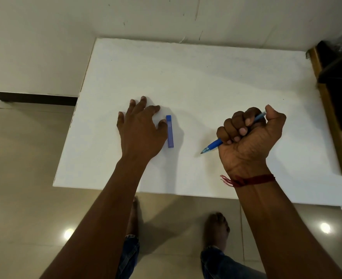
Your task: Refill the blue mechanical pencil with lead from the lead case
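The blue mechanical pencil (213,146) is gripped in the fist of my right hand (250,137). Its tip points down and to the left, close to the table, and its rear end sticks out by the thumb. A flat blue lead case (169,131) lies lengthwise on the white table (206,77). My left hand (141,129) rests palm down with spread fingers just left of the case. Its thumb tip lies against the case's left edge.
A dark object on a wooden stand (335,87) sits past the table's right edge. A white wall runs behind the table. Tiled floor and my two feet (216,228) show below the table's near edge.
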